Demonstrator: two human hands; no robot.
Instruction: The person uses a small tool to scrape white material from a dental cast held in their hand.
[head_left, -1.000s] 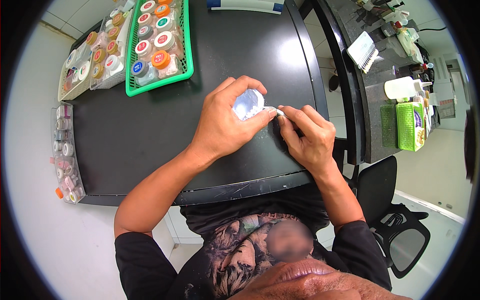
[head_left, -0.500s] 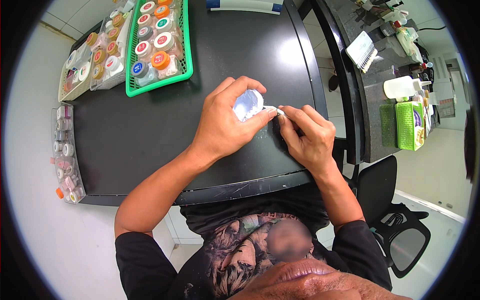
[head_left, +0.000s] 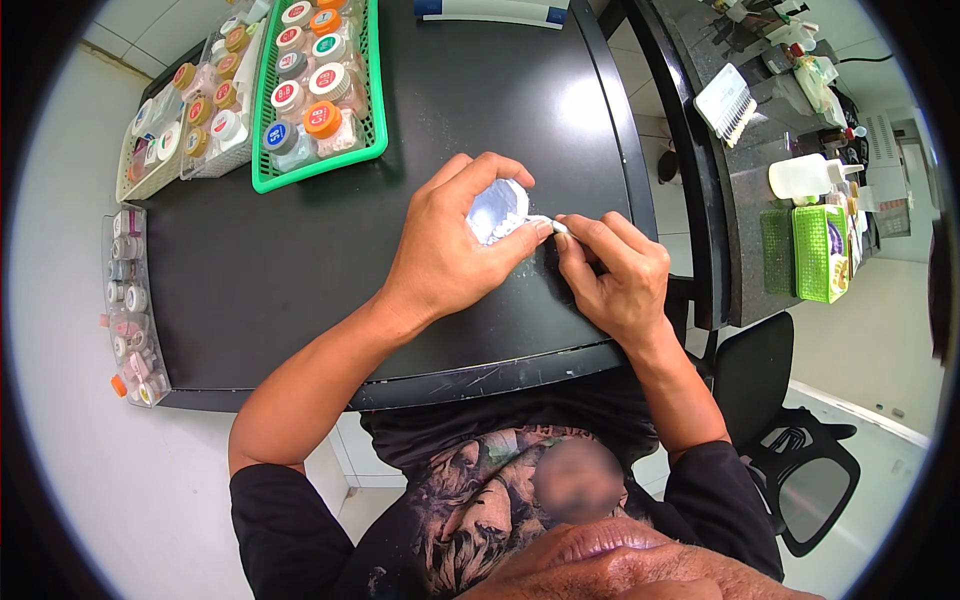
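Note:
My left hand is curled around a small shallow cup, pale bluish inside with a white rim, and holds it tilted above the dark table. White crumbly material lies in the cup beside my left thumb. Just right of the rim, my right hand pinches a small, slender white piece between thumb and forefinger. The left thumb tip touches or nearly touches this piece. Its exact kind is too small to make out, and my fingers partly hide it.
A green basket of lidded jars stands at the back left, with paler baskets beside it. A clear narrow tray of small containers sits along the left edge. At right are a side counter, a green basket and a black chair.
Both hands stay almost in place. The white crumbs near my left thumb show a little more, and the slender white piece has shifted very slightly.

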